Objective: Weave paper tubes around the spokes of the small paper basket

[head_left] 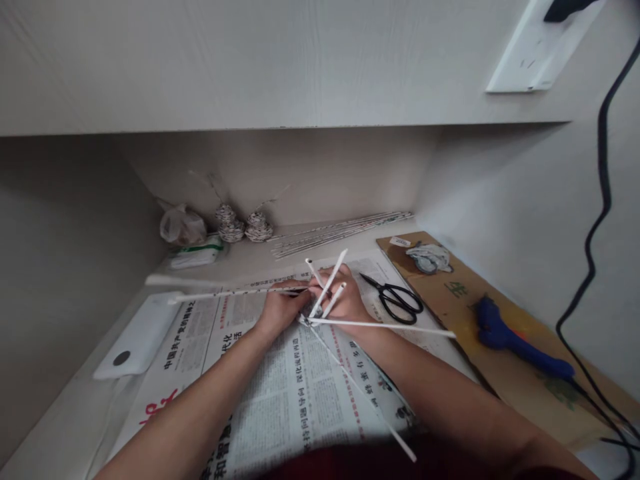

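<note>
Between my hands is a small woven piece (309, 316) of rolled newspaper, partly hidden by my fingers. Thin white paper tubes stick out of it upward, to the right and down toward me. My left hand (283, 308) pinches it from the left, at a long printed paper tube (235, 291) that runs out leftward. From the right, my right hand (347, 300) is wrapped around the piece, with the upright tubes in front of its fingers. Black-handled scissors (400, 303) lie just right of my right hand.
Newspaper sheets (270, 407) cover the desk. A cardboard sheet (450, 313) on the right carries a blue glue gun (520, 343) and crumpled material. At the back stand two woven gourds (259, 228), a plastic bag (183, 225) and several paper tubes (340, 233). A white device (137, 337) lies left. A shelf overhangs.
</note>
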A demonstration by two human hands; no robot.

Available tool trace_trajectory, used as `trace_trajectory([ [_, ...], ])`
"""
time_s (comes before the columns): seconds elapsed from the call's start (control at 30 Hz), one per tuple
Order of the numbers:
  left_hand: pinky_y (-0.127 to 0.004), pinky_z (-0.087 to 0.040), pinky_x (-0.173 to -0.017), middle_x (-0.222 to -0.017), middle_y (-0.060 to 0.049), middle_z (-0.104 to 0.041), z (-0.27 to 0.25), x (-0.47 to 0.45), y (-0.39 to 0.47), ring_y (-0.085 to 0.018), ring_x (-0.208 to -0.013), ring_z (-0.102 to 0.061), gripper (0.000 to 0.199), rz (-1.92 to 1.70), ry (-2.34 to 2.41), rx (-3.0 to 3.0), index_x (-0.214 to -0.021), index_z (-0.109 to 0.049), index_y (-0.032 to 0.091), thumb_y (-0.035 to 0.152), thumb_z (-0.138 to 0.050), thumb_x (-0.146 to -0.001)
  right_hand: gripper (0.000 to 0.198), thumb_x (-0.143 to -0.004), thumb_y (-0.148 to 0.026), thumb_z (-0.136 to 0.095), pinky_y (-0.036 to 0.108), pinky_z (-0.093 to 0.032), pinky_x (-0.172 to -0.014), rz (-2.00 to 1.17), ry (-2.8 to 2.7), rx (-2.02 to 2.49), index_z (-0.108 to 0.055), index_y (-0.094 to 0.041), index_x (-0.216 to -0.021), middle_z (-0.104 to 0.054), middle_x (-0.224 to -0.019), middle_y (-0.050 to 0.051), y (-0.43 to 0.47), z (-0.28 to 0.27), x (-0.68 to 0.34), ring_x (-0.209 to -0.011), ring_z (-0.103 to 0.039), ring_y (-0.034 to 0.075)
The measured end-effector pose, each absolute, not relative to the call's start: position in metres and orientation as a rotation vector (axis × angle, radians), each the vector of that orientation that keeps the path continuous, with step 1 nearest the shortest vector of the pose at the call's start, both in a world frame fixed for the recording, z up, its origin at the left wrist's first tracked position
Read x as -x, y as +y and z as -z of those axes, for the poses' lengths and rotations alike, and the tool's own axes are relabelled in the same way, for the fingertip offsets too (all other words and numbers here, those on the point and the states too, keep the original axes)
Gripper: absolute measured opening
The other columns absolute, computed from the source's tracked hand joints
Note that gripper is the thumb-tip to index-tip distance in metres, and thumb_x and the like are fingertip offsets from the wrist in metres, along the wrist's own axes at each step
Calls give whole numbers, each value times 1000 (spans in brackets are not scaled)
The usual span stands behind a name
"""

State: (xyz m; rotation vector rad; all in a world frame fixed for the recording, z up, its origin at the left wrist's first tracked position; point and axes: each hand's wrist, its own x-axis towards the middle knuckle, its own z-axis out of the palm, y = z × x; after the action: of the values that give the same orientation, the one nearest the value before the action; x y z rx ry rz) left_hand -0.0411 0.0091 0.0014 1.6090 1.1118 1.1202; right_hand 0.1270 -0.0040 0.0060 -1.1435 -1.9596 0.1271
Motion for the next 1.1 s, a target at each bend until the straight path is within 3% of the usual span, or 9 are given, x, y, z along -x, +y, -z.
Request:
trace_trajectory([
  [0.23, -27, -46, -62, -74, -5, -77, -5, 38, 5, -17, -63, -63, 18, -1076, 1053, -1390, -79, -81, 17, 31, -79, -68, 12, -83, -17, -69, 35, -46, -89, -194, -1924, 1115, -77, -25, -81, -77, -89, 2, -3, -9, -125, -91, -64, 22],
  [0.5, -27, -45, -61, -74, -5, -75, -3, 38, 5, -17, -63, -61, 19, -1048, 1031, -1441, -79, -80, 16, 32, -77, -69, 11, -84, -20, -71, 37, -49, -88, -272, -1858, 1047, -79, -26, -81, -77, -86, 3, -5, -8, -123, -90, -65, 23],
  [0.67, -28, -47, -63, -75, -6, -74, 0, 41, 11, -19, -66, -63, 21, -1094, 1082, -1496, -81, -77, 14, 32, -76, -71, 7, -81, -26, -73, 40, -49, -97, -353, -1659, 1054, -78, -25, -87, -75, -104, 6, -7, -10, -123, -105, -65, 25],
  [0.73, -28, -45, -61, -71, -5, -73, 1, 43, 13, -18, -62, -61, 24, -1110, 1121, -1439, -80, -75, 14, 35, -78, -69, 9, -83, -30, -71, 36, -53, -88, -481, -1510, 1107, -77, -24, -88, -75, -105, 5, -6, -11, -123, -100, -66, 23],
  [0.87, -27, -43, -59, -68, -5, -71, -2, 44, 14, -17, -60, -60, 27, -1103, 1151, -1350, -79, -74, 14, 37, -81, -65, 17, -82, -37, -70, 27, -52, -65, -832, -1247, 1112, -72, -21, -88, -73, -84, 3, -3, -11, -121, -71, -66, 16],
  [1.0, -27, -43, -59, -68, -4, -71, -4, 44, 15, -17, -60, -59, 31, -1145, 1156, -1297, -79, -74, 14, 38, -84, -61, 21, -79, -39, -73, 27, -53, -65, -905, -1156, 1067, -70, -20, -87, -71, -74, 2, -2, -10, -118, -68, -66, 16],
  [1.1, -27, -43, -59, -68, -4, -70, -3, 44, 17, -16, -59, -58, 30, -1174, 1177, -1302, -79, -74, 15, 38, -83, -62, 21, -81, -40, -71, 28, -54, -65, -833, -1189, 1096, -72, -20, -87, -73, -80, 4, -4, -11, -119, -71, -67, 17],
])
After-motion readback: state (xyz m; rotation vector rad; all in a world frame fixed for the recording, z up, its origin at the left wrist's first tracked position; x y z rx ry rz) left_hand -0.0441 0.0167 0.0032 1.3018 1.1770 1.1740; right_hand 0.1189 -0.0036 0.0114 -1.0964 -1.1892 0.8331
